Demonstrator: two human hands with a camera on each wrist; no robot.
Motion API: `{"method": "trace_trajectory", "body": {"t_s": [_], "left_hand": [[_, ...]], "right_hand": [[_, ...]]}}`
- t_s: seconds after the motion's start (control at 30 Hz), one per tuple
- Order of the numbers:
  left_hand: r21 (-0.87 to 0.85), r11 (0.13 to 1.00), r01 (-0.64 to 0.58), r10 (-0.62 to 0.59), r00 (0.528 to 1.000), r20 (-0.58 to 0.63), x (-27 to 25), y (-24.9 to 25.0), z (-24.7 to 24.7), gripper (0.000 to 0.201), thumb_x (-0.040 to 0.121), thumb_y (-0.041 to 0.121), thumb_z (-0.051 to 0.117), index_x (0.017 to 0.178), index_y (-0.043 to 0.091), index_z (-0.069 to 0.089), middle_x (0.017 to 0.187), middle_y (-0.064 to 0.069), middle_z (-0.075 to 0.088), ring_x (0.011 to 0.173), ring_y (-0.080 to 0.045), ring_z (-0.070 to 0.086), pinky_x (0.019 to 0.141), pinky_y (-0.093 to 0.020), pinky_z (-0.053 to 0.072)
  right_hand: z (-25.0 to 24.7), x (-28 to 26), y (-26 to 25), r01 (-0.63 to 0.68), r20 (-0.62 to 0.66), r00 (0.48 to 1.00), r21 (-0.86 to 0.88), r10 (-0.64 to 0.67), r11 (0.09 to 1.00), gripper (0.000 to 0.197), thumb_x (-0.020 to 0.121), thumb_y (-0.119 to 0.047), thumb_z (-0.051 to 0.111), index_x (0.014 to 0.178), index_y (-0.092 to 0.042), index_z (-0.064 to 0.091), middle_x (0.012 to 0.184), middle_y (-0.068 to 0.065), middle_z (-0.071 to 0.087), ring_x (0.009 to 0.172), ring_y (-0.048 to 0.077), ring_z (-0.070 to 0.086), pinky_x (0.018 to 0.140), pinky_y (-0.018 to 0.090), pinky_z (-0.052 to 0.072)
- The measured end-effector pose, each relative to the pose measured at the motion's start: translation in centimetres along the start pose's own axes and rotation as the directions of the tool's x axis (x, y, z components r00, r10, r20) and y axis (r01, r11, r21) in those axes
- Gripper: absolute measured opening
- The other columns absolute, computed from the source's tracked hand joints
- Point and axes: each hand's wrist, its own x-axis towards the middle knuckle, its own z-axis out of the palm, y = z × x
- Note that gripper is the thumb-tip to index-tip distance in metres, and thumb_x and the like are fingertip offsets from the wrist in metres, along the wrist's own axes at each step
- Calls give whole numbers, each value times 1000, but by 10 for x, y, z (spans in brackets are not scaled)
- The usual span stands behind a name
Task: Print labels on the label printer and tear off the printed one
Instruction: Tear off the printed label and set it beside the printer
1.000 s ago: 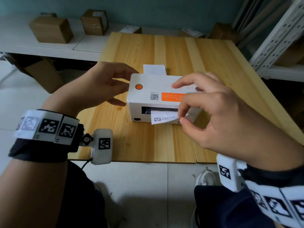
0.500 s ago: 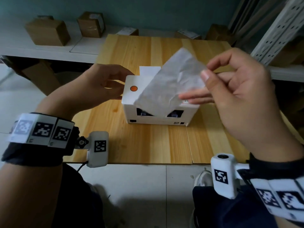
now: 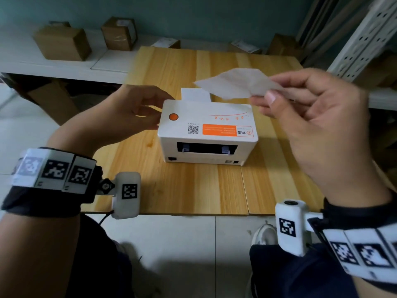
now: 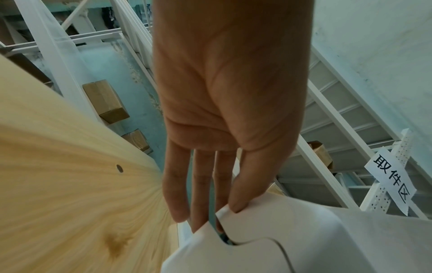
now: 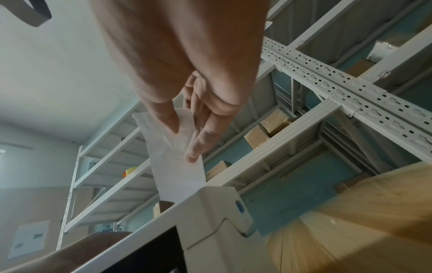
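Note:
A white label printer [image 3: 207, 134] with an orange button and an orange sticker sits mid-table; its front slot shows no paper. My right hand [image 3: 300, 108] pinches a torn-off white label [image 3: 234, 86] between thumb and fingers, held in the air above the printer's back right. In the right wrist view the label [image 5: 177, 166] hangs from the fingertips over the printer [image 5: 210, 221]. My left hand [image 3: 137, 112] rests with straight fingers against the printer's left side; in the left wrist view its fingertips [image 4: 236, 205] touch the printer's white casing [image 4: 292, 240]. A stack of blank labels [image 3: 195, 94] feeds in behind the printer.
The wooden table [image 3: 193, 186] stands over a tiled floor. Cardboard boxes [image 3: 62, 43] sit on a low white shelf at the back left. A white perforated metal rack [image 3: 363, 37] rises on the right. My knees and a shoe [image 3: 265, 234] are under the table's near edge.
My right hand pulled the label out of the front slot, tore it free and lifted it up and to the right. The left hand stayed against the printer's side.

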Motion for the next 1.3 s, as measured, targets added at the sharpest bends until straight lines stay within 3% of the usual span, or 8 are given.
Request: {"method": "trace_trajectory", "body": {"t_s": [0.2,0.3,0.43,0.7,0.93,1.1,1.17,1.3], "left_hand": [[15,1000,-3,3,1000,-2,0,-1,-1,35,91,9,65,123,23,64,119,16,68,112,1,68,89,-17,57],[4,1000,27,-26,1000,-6,-1,-1,-1,36,91,8,66,125,20,65,120,12,70,111,-4,69,90,-20,58],[-22,999,35,-35,999,-2,-2,0,-1,36,92,4,65,123,23,64,118,16,69,111,4,66,81,-10,56],[-30,998,60,-60,998,-5,-2,2,-1,37,92,6,66,124,23,65,119,16,69,110,1,68,84,-11,56],[-36,997,67,-67,998,0,-4,4,-1,36,92,7,66,121,27,63,116,20,68,109,8,66,78,-6,54],[20,998,56,-56,998,9,-3,1,-2,35,94,4,63,124,21,63,121,14,69,111,-3,68,88,-19,59],[24,997,72,-72,997,10,-2,0,-2,34,95,3,62,125,19,62,122,13,68,112,-4,68,88,-23,60],[26,995,99,-99,995,32,2,-2,-3,35,95,0,62,124,18,61,124,7,69,116,-8,67,90,-32,61]], "right_hand": [[-3,-1,9,59,-20,998,-178,-63,982,26,94,-11,67,119,-5,71,121,3,71,106,5,70,87,22,57],[-4,-2,16,-43,51,997,-313,62,949,29,91,-13,68,119,-10,71,121,3,72,106,5,69,84,17,56],[-13,1,30,-148,132,958,-533,255,833,24,86,-13,72,110,-12,76,110,6,76,90,9,69,71,9,45],[-33,11,48,-257,275,749,-718,603,646,39,80,-11,75,118,-21,73,123,2,71,106,17,63,85,25,40],[-32,11,49,-224,366,668,-731,648,644,27,85,-14,71,105,-30,77,100,-9,71,82,0,57,70,24,42],[-34,14,43,-177,325,781,-704,534,688,30,93,-15,63,119,-27,70,128,-3,67,108,10,56,86,24,38],[-33,20,40,-166,322,829,-639,457,751,30,93,-14,63,118,-29,68,122,-7,68,107,7,58,83,20,39],[-31,45,33,-90,303,899,-575,315,813,23,92,-21,65,111,-33,69,102,-12,70,97,6,64,88,32,49]]}}
